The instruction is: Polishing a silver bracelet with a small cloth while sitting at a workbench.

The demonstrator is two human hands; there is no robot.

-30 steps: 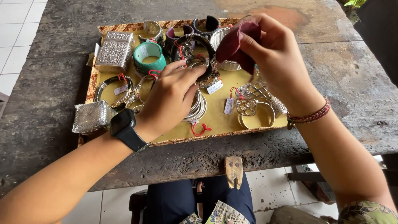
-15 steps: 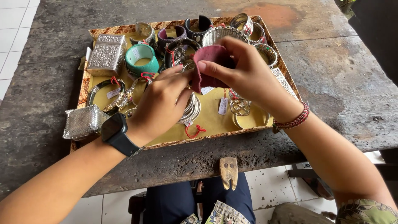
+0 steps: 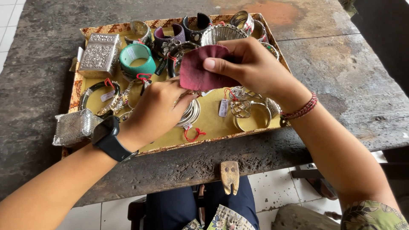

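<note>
Mid-frame over the tray (image 3: 89, 30), our right hand (image 3: 251, 68) pinches a maroon cloth (image 3: 198, 70) between thumb and fingers. Our left hand (image 3: 155, 108), fingers curled, grips silver bangles (image 3: 191, 113) just below the cloth.

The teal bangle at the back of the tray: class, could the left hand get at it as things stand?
Probably yes: the teal bangle sits uncovered just beyond the left hand, though that hand already rests on silver bangles.

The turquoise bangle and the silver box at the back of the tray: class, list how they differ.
The turquoise bangle is a round open ring; the silver box is a closed rectangular block. The bangle is plain, smooth and coloured; the box is metallic with a studded, textured top. The bangle carries a tag on red string; no tag shows on the box. Both sit untouched in the tray.
</note>
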